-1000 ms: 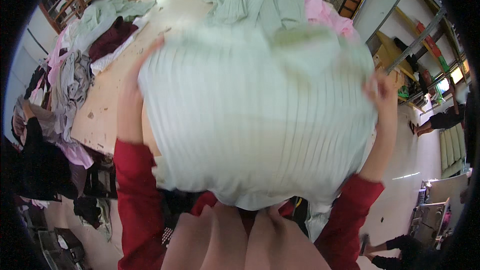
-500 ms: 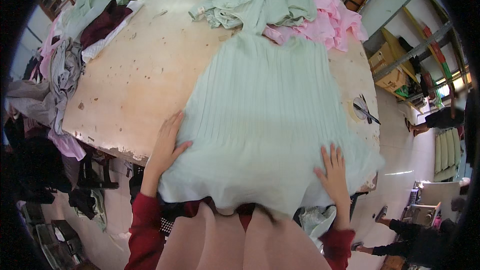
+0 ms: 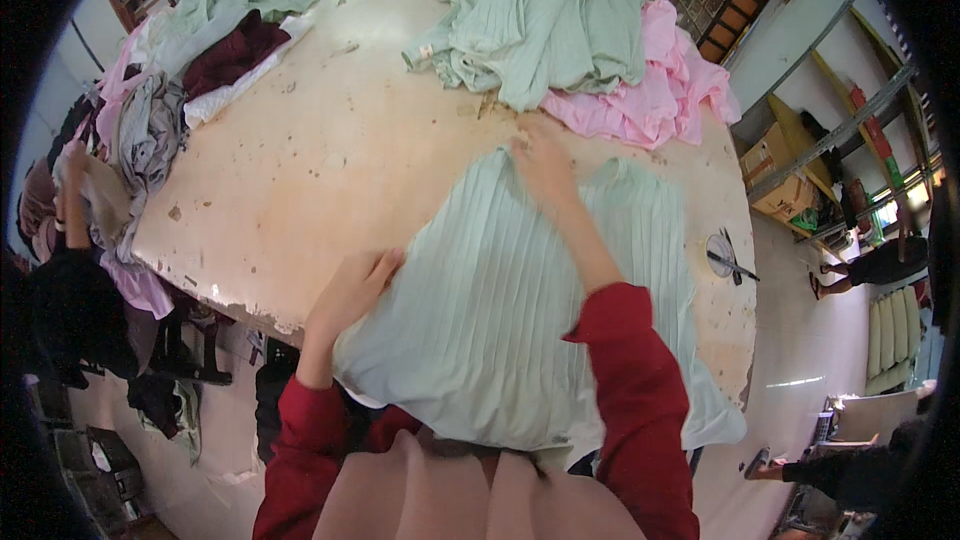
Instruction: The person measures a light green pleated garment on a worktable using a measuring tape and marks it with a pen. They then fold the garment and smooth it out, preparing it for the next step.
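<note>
A pale green pleated garment (image 3: 490, 310) is spread over the near part of the table, its lower hem hanging over the front edge towards my lap. At its left side edge, my left hand (image 3: 350, 298) is closed on the cloth, thumb pointing right. My right hand (image 3: 548, 168) reaches across to the garment's upper left corner. Its slightly blurred fingers are pinched together there on the cloth. Just beyond lies a heap of pale green pleated garments (image 3: 540, 20), partly on top of pink cloth (image 3: 660, 90).
The worn wooden table (image 3: 270, 180) has chipped edges. A small round dish (image 3: 720, 255) with a dark pen-like tool lies at right. Piled clothes (image 3: 235, 55) cover the far left corner. Another person's arm (image 3: 72, 195) reaches in at left; shelving (image 3: 830, 130) stands at right.
My right hand has moved from the lower right of the garment up to its top left corner. The garment has slid nearer and apart from the heap. My left hand has curled from lying flat.
</note>
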`<state>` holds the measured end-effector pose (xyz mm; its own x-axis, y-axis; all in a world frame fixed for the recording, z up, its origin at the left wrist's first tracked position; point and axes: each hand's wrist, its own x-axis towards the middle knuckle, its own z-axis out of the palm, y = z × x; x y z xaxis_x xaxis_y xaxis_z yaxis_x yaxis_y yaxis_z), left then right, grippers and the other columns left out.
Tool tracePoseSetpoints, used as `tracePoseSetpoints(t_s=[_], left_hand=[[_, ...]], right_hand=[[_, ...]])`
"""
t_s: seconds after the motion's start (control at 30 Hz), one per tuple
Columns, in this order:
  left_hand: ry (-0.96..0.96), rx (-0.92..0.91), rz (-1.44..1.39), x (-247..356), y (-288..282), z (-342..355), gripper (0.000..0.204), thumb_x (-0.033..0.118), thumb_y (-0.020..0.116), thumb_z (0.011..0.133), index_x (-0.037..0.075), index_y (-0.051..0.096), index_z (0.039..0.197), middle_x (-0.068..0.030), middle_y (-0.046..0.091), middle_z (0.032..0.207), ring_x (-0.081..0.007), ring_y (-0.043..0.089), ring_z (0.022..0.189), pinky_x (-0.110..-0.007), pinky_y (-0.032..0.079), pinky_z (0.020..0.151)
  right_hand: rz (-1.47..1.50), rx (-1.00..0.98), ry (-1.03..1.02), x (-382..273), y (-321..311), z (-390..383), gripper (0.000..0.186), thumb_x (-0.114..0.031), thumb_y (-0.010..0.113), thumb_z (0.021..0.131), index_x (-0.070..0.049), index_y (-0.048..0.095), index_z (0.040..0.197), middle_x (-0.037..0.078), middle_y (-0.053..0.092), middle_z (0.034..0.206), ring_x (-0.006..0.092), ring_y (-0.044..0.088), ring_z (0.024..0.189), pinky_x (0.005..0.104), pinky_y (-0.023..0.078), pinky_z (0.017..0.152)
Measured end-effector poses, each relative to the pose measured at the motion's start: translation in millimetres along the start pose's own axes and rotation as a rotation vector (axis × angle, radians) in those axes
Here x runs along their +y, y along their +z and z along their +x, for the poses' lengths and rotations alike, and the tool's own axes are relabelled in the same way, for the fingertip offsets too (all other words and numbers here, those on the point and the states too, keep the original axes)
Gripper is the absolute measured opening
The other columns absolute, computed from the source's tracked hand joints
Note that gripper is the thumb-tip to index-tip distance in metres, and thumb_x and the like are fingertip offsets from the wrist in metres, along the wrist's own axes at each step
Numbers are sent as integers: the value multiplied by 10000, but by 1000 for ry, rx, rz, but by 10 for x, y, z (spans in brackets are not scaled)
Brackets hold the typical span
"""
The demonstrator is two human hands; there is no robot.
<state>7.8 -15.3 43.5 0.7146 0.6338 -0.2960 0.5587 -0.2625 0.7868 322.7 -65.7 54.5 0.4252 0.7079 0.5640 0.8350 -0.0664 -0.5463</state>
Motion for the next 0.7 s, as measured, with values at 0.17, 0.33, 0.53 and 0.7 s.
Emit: tracePoseSetpoints(t_s=[0.17, 0.33, 0.53, 0.7], left_hand=[[49, -73, -160, 505, 30, 1161, 489, 412, 442, 1026, -17, 667, 1088, -94, 696, 974, -164, 628, 879, -316, 489, 820], [-12, -252, -708, 1130, 369, 1658, 375, 379, 529, 993, 40, 661, 1084, -47, 680, 993, -127, 601, 830, -302, 480, 737], [266, -56, -566, 1437, 343, 1546, 272, 315, 641, 939, 61, 620, 846, 9, 625, 830, -62, 536, 740, -263, 427, 604], [555, 17, -167, 1588, 349, 1234, 452, 435, 586, 961, 54, 580, 717, -8, 585, 689, -91, 549, 671, -261, 453, 603]], right_hand=[[-31, -114, 290, 215, 237, -36, 419, -382, 634, 894, 34, 663, 940, 205, 671, 842, 380, 645, 829, 413, 490, 770], [515, 61, 393, 125, -160, -133, 342, -324, 649, 914, -6, 642, 791, 33, 602, 715, 114, 512, 689, 293, 407, 641], [806, 298, 544, 198, -575, -69, 207, -234, 669, 905, -29, 698, 900, -49, 576, 714, 52, 486, 672, 228, 376, 622], [865, 12, 725, 274, -619, -47, 166, -205, 654, 904, -40, 657, 885, -40, 585, 761, 51, 502, 709, 221, 387, 655]])
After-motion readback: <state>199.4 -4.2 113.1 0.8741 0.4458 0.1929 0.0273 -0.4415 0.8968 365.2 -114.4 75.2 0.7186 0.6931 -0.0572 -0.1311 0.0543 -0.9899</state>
